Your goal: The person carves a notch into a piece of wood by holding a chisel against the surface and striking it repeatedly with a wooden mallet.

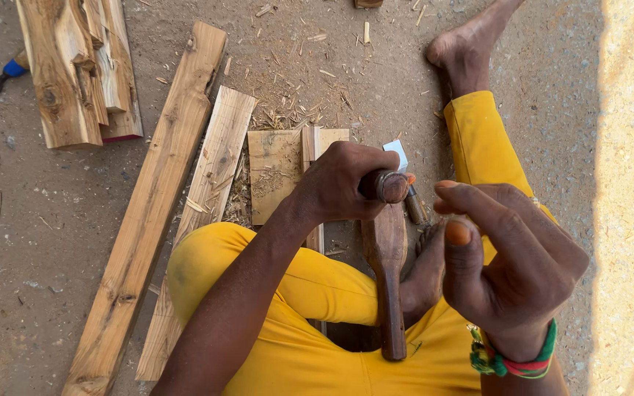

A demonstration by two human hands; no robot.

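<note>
Gripping the round dark wooden handle end (389, 185) of a chisel-like tool with the left hand (343, 183), grip closed around it, blade hidden. Right hand (511, 264) is hovering at 3 o'clock, fingers spread, holding nothing. Small pale wooden board (277, 172) is lying on the concrete floor (31, 242) at 11 o'clock, beside long planks (148, 220). Dark wooden mallet (387, 279) is resting across the lap at 6 o'clock. Judgement: chiselling setup; a strike probably needs the mallet.
</note>
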